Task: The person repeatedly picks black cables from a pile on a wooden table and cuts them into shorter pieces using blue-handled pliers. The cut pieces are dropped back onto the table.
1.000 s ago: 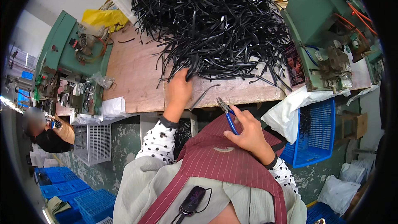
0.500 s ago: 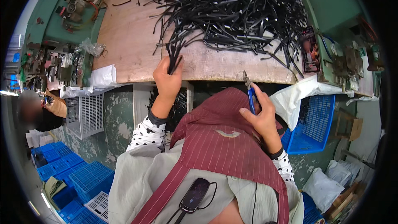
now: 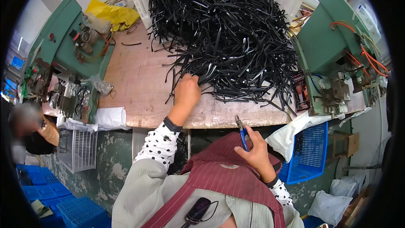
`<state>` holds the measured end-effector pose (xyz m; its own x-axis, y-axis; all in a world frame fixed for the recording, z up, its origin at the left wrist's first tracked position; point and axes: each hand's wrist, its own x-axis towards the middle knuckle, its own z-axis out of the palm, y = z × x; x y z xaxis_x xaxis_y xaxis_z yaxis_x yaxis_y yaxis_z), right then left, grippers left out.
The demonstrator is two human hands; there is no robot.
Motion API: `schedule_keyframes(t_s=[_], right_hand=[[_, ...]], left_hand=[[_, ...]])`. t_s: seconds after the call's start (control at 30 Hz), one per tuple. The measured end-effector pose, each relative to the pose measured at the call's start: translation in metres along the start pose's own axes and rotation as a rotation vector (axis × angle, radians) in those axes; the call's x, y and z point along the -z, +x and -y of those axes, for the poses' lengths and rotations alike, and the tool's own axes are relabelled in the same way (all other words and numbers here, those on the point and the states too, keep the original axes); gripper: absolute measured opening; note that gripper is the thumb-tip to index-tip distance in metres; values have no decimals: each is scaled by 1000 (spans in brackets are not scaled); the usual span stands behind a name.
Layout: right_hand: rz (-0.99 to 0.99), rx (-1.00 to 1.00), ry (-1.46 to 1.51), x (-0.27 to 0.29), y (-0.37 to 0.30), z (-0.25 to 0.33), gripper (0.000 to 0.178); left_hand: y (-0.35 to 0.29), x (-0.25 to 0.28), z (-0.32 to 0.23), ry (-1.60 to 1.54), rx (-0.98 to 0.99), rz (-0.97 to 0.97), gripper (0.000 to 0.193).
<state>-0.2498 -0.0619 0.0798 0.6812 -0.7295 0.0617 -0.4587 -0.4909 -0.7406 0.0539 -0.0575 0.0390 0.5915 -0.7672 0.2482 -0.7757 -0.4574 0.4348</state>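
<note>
Bends the fingers of the left hand [image 3: 187, 93] down at the near left fringe of the strips [image 3: 228, 46], tips close together; cannot tell of any grip on a strip there. Has the right hand [image 3: 256, 151] closed round the blue handles of the pliers [image 3: 243, 138], cutting end up and away, by the front edge of the table [image 3: 135, 76]. Cannot tell how far open at the cutting tips. Holds the pliers apart from the strips, to the right of the left hand and nearer the body.

Wears spotted sleeves [image 3: 158, 145] with dark wristbands, a striped maroon apron [image 3: 230, 179] and a black device [image 3: 198, 209] at the chest.

Faces black strips heaped in a tangle over the middle and right of the table, with one stray strip [image 3: 131, 44] apart at left. Has a green machine on either side, left [image 3: 55, 50] and right [image 3: 320, 33], and a yellow bag [image 3: 112, 14] behind the left one.

Below, at right, a blue crate [image 3: 310, 158] beside white sheeting [image 3: 282, 141]; at left, a grey crate [image 3: 78, 150]. Farther left, a co-worker [image 3: 40, 143], above blue crates [image 3: 82, 211]. At lower right, white sacks [image 3: 329, 207].
</note>
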Motion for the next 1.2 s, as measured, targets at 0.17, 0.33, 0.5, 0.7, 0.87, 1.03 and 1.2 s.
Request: schedule_keyframes(t_s=[0.17, 0.33, 0.5, 0.7, 0.87, 1.03, 1.2], right_hand=[[-15, 17, -30, -16, -1, 18, 78], [-41, 18, -76, -30, 1, 33, 78], [-35, 40, -55, -43, 1, 40, 78], [18, 57, -67, -43, 12, 42, 80], [2, 205, -193, -30, 25, 55, 80], [11, 364, -279, -17, 34, 68, 79], [3, 410, -309, -6, 32, 64, 80]], left_hand=[[-5, -5, 12, -36, -168, -58, 19], [-5, -12, 35, -22, -157, -30, 19], [-12, 2, 40, -141, -196, -16, 18], [-25, 36, 33, -1378, 288, 547, 22], [-37, 51, 13, -1794, 431, 667, 30], [-45, 45, 5, -2254, 392, 763, 32], [-46, 50, -9, -2298, 335, 784, 31]])
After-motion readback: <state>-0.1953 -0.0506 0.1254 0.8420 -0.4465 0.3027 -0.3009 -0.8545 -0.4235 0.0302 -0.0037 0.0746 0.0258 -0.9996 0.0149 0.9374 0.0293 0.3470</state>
